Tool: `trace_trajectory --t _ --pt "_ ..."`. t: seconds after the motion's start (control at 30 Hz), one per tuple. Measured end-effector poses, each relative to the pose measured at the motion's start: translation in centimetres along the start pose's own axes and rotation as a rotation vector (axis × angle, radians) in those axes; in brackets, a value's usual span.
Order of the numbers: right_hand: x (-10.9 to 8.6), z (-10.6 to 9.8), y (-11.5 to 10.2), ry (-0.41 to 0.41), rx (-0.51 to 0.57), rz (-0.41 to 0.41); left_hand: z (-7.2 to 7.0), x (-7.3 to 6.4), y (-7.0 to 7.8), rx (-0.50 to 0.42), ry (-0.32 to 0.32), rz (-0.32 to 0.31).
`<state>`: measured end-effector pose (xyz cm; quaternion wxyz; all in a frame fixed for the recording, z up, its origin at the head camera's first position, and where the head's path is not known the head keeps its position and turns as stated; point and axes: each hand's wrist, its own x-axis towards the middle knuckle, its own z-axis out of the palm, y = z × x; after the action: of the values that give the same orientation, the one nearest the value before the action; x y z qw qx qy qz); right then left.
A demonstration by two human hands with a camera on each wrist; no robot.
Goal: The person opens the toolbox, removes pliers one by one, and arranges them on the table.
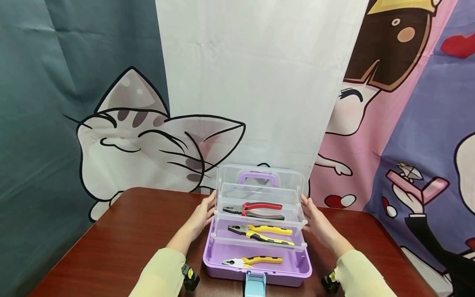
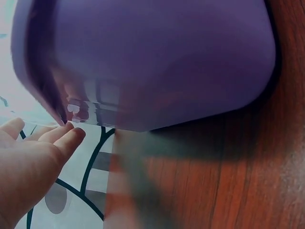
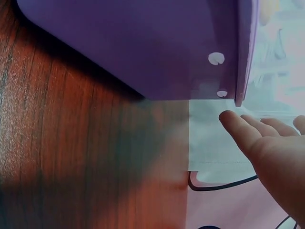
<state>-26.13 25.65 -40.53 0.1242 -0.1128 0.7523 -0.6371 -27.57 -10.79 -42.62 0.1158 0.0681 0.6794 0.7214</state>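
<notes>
A purple toolbox (image 1: 222, 272) stands unfolded on the table, its clear lid (image 1: 230, 176) raised at the back. Red-and-black-handled pliers (image 1: 263, 205) lie in the upper clear tray. On the lower clear tray are yellow-and-black pliers (image 1: 269, 229). Another pair of yellow-handled pliers (image 1: 263, 260) rests in the purple base. My left hand (image 1: 198, 216) is at the left side of the lid and trays, fingers extended. On the opposite side is my right hand (image 1: 319, 222), its fingers also fairly straight in the right wrist view. Whether the fingertips touch the plastic is unclear.
The brown wooden table (image 1: 148, 222) extends to both sides of the box. A light-blue latch (image 1: 255, 284) hangs down at the box's front. Behind the table hangs a cartoon-printed curtain (image 1: 259, 82).
</notes>
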Motion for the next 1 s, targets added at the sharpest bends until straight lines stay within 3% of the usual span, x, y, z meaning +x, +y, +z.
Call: trace_trajectory --t 0.67,1.0 --pt "1.3 -0.5 -0.1 0.010 0.030 0.066 -0.1 1.0 -0.5 -0.048 0.003 -0.005" --pt "1.9 -0.9 0.3 -0.048 0.052 0.083 0.0 1.3 -1.0 -0.091 -0.007 -0.033"
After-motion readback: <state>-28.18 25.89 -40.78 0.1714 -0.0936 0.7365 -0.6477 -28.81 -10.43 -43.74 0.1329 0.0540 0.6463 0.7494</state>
